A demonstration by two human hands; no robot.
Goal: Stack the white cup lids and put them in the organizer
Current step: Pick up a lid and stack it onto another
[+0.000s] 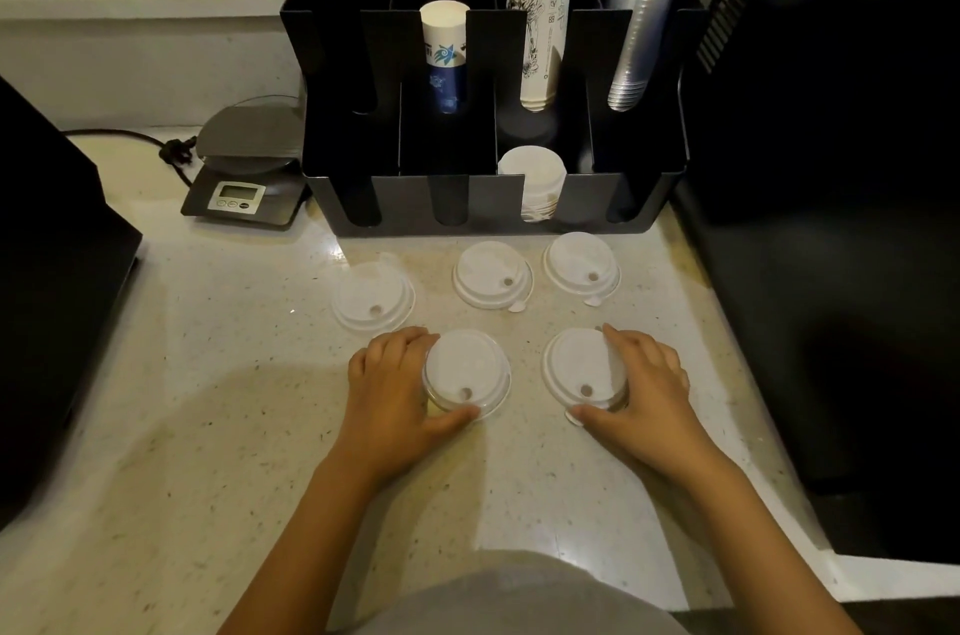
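Several white cup lids lie on the speckled counter in front of a black organizer [488, 197]. My left hand [387, 390] grips the near-left lid [465, 372], fingers behind it and thumb at its front rim. My right hand [647, 390] grips the near-right lid [579, 369] in the same way. Three more lids lie loose further back: the far-left lid [371, 299], the middle lid [491, 273] and the far-right lid [581, 268]. A short stack of white lids [535, 177] stands in a front slot of the organizer.
The organizer's rear slots hold two paper cup stacks [444, 52] [540, 26] and a clear plastic cup stack [639, 21]. A kitchen scale [244, 166] with its cord sits left of the organizer. Dark machines flank the counter on the left [47, 270] and the right [841, 218].
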